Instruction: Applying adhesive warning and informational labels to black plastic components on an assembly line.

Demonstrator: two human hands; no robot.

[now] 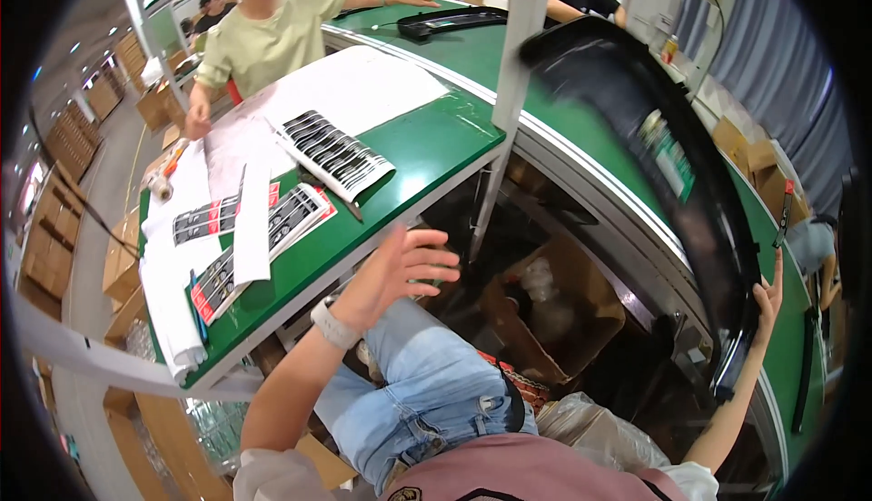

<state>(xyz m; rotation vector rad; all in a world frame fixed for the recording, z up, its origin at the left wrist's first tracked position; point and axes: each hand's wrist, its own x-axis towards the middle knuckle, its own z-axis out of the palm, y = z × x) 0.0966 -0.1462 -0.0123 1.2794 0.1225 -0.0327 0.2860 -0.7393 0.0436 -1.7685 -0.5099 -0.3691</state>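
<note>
A long, curved, glossy black plastic panel (711, 242) stands tilted up over the green conveyor at the right, its far end smeared by motion. A green-and-white label (669, 158) sits on its face. At the panel's lower right edge, my right hand (767, 303) grips it, with some fingers hidden behind it. My left hand (406, 269) is in the air above my lap with its fingers spread, holding nothing. Nearest to it is the green table (427, 160), which bears sheets of black-and-white printed labels (336, 151) and large white papers (363, 83).
Across the green table stands a person in a light green top (272, 42), one arm stretched to the conveyor (563, 151). Another black panel (451, 21) lies there. A metal post (516, 74) rises between table and conveyor. An open cardboard box (522, 337) sits beneath the conveyor.
</note>
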